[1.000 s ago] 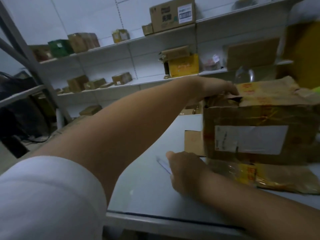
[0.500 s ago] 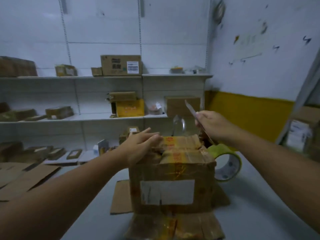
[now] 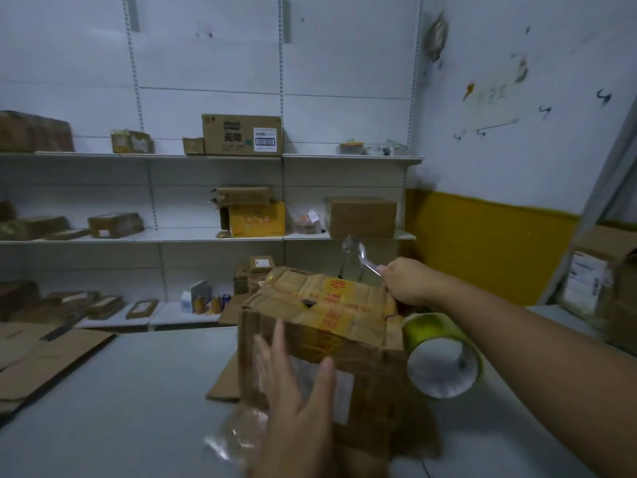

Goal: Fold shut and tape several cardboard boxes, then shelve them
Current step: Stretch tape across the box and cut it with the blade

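A worn cardboard box [image 3: 348, 317] with yellow tape on its folded-down top flaps stands on the grey table [image 3: 131, 391]. My left hand [image 3: 293, 401] is spread flat with straight fingers against the box's near face. At the box's far right top corner my right hand [image 3: 408, 284] grips a thin metal blade [image 3: 368, 265]. A strip of clear tape [image 3: 351, 258] stands up beside the blade. A green-edged tape roll [image 3: 443, 357] is next to the box's right side, under my right forearm.
A flat cardboard piece [image 3: 225, 381] lies under the box, and crumpled clear plastic [image 3: 234, 436] lies in front of it. Flattened cardboard [image 3: 44, 357] lies at the table's left. White wall shelves [image 3: 206, 236] behind hold several boxes. More boxes [image 3: 599, 270] stand at the right.
My left hand came off the box top and now lies flat against the near face. My right hand dropped with the blade to the far right top corner.
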